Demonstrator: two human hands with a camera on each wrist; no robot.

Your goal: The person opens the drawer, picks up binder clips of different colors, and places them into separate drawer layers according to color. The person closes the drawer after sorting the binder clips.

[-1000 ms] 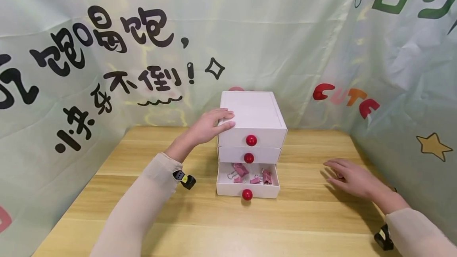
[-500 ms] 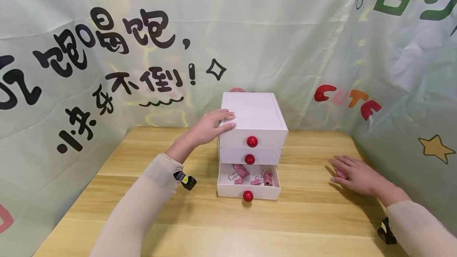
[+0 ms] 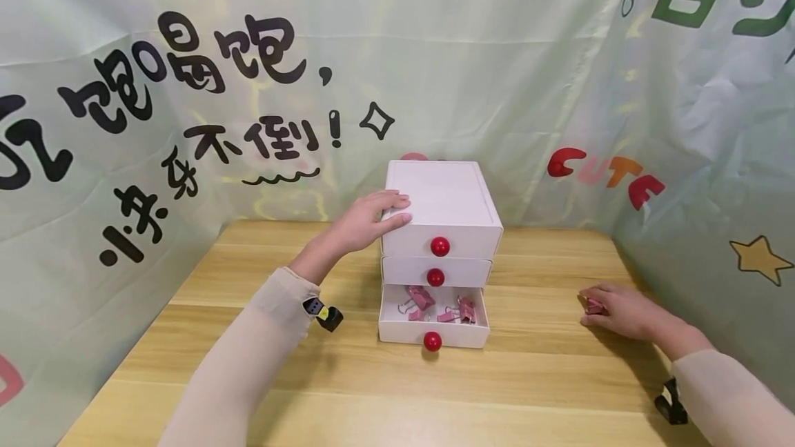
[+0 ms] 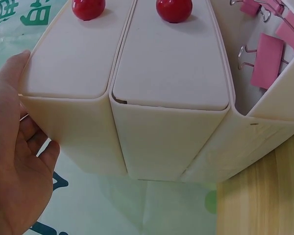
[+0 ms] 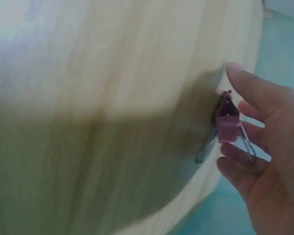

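A white drawer cabinet (image 3: 441,192) with red knobs stands on the table. My left hand (image 3: 366,221) rests on its top left edge, thumb near the front corner, as the left wrist view (image 4: 19,161) also shows. The bottom drawer (image 3: 404,333) is pulled out and holds several pink binder clips (image 3: 421,297). Off to the right, my right hand (image 3: 630,312) is low over the table, around another pink binder clip (image 5: 228,128). In the right wrist view the clip lies between the spread thumb and the fingers, with the thumb apart from it.
The wooden table (image 3: 528,392) runs up to a printed cloth backdrop (image 3: 484,74) behind and on both sides. The top drawer (image 3: 472,241) and middle drawer (image 3: 468,272) are closed.
My right hand has shifted slightly right and brought its fingers and thumb down around the pink binder clip. The left hand stays on the cabinet.
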